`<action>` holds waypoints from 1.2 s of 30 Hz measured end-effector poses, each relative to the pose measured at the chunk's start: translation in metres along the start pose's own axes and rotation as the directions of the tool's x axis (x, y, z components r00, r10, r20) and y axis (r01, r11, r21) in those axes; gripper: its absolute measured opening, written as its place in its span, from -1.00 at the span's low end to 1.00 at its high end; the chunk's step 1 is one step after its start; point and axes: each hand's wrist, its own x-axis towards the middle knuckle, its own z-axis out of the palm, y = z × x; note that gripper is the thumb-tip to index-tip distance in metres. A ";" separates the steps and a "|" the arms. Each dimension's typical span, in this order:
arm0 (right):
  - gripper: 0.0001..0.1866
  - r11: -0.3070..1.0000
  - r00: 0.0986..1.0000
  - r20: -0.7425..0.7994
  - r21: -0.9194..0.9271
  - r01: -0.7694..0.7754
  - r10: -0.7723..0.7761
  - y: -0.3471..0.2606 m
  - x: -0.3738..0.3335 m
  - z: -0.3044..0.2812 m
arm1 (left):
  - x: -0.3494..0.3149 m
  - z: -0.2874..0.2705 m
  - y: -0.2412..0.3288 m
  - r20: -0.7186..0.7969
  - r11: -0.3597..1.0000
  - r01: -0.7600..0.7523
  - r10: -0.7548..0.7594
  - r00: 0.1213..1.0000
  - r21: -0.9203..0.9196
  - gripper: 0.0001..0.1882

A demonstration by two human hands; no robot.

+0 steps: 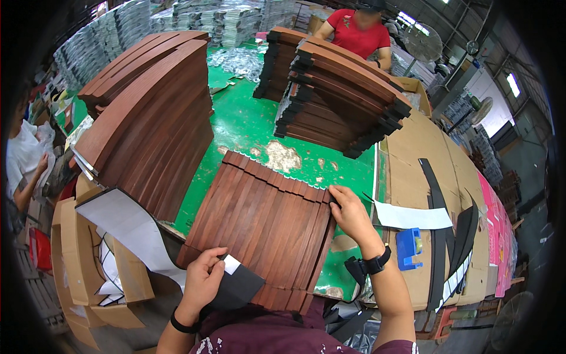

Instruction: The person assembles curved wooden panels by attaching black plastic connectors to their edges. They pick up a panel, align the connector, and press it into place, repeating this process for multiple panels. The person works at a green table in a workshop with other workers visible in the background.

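Note black sheet (240,287) over the near left part of the brown boards (265,227), white patch (232,265) at its upper corner. Just right of left hand (203,277), touching it; far closer to that hand than to right hand (352,218). Left thumb and fingers together, pinched on the sheet's upper edge. Cannot tell the sheet's full long axis: partly hidden by hand and shirt. Note long white strip (127,227) curving in from the left to behind the left hand; cannot tell whether joined to the sheet.

Boards side by side on green table (236,121), directly in front of the body. Long axis running away from the body, far ends leaning right; far edge stepped. Right fingers bent onto the far right corner, diagonally across from the left hand. Cannot tell whether gripping there or only pressing.

Farther out, left: tall board stack (159,118), upright beyond the white strip. Beyond the far edge: black-ended stack (345,88). Right of the right hand: white piece (413,216), blue tape dispenser (408,250) and black strip (437,253), all on cardboard. At the back: co-worker in red shirt (358,32), behind the black-ended stack.
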 end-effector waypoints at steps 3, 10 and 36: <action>-0.43 0.996 0.997 -0.075 0.094 -0.004 0.011 0.003 -0.002 0.007 | 0.000 0.000 0.000 -0.002 1.000 -0.012 0.012 1.000 -0.011 -0.70; -0.46 0.989 0.995 -0.035 0.119 -0.084 0.089 0.003 -0.001 0.003 | 0.001 -0.002 -0.003 0.015 1.000 -0.022 0.022 1.000 0.002 -0.71; -0.54 0.857 0.865 0.135 0.275 0.436 -0.484 -0.195 -0.043 -0.033 | -0.016 0.000 0.047 0.194 0.936 0.133 -0.071 0.978 -0.327 -0.81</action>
